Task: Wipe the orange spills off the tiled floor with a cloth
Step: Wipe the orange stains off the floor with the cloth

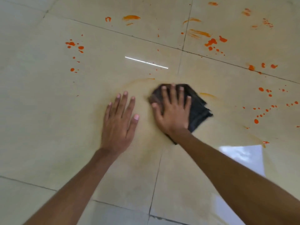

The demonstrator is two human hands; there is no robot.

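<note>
My right hand (172, 109) lies flat with spread fingers on a dark folded cloth (198, 109), pressing it onto the beige tiled floor (48, 111). My left hand (119, 122) rests palm-down on the bare tile just left of the cloth, holding nothing. Orange spills dot the floor: drops at the left (74, 45), smears at the back (131, 17), thick blobs at the back right (212, 42) and scattered drops at the right (263, 111). A faint orange haze rings the tile around the cloth (138, 81).
Dark grout lines (180, 62) cross the glossy tiles. A bright window reflection (243, 156) lies on the floor at the lower right, and a thin light streak (146, 62) lies beyond my hands.
</note>
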